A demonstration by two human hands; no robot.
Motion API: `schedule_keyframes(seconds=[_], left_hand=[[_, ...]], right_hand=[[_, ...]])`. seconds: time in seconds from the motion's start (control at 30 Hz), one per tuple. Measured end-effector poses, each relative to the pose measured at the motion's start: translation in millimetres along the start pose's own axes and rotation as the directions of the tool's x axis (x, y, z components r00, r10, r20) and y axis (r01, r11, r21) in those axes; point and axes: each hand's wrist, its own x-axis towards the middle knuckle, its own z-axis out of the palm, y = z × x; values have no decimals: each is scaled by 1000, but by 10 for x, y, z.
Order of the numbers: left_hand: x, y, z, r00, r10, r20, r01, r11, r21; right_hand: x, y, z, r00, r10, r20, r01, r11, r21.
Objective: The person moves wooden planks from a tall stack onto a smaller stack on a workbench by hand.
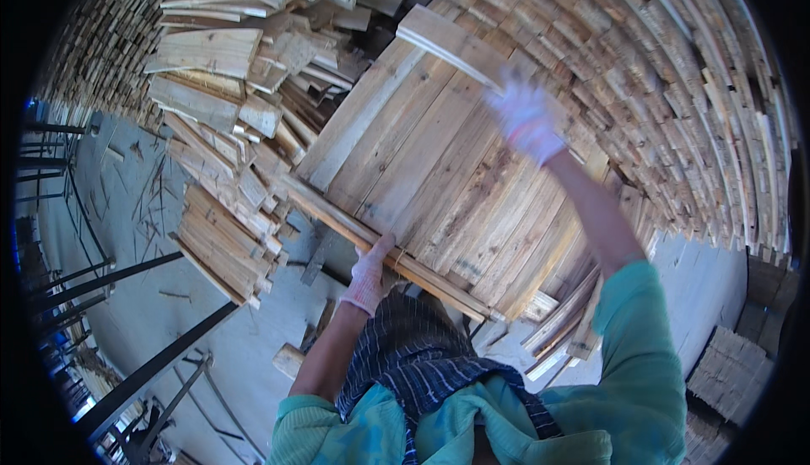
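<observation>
My right hand (525, 117), in a white glove, is stretched far out and grips a short pale wooden plank (447, 43) held above the far end of a flat layer of planks (430, 170). My left hand (371, 275), also gloved, rests on the near edge strip (354, 229) of that layer, fingers curled over it. The layer is made of several long boards laid side by side.
A loose heap of short board offcuts (228, 127) rises on the left. Tall stacked walls of planks (658, 85) curve round the back and right. Dark metal bars (143, 372) cross the grey floor at lower left. More stacked wood (730, 372) sits at lower right.
</observation>
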Motion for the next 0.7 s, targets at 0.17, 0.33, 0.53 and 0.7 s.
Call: schedule_keyframes(seconds=[0.17,0.33,0.53,0.7], left_hand=[[-571,9,-22,992,26,123,-5,986,-168],[-535,175,-145,913,39,407,23,989,-147],[-467,586,130,909,405,97,-396,767,505],[-752,550,395,854,386,349,-521,641,564]], right_hand=[[-1028,-1342,-1421,741,-531,412,-209,401,892],[-1410,-1649,-1928,769,-373,519,-538,62,841],[-1341,-1881,-1025,954,90,286,-229,834,501],[-1462,-1779,-672,971,65,230,-193,781,594]])
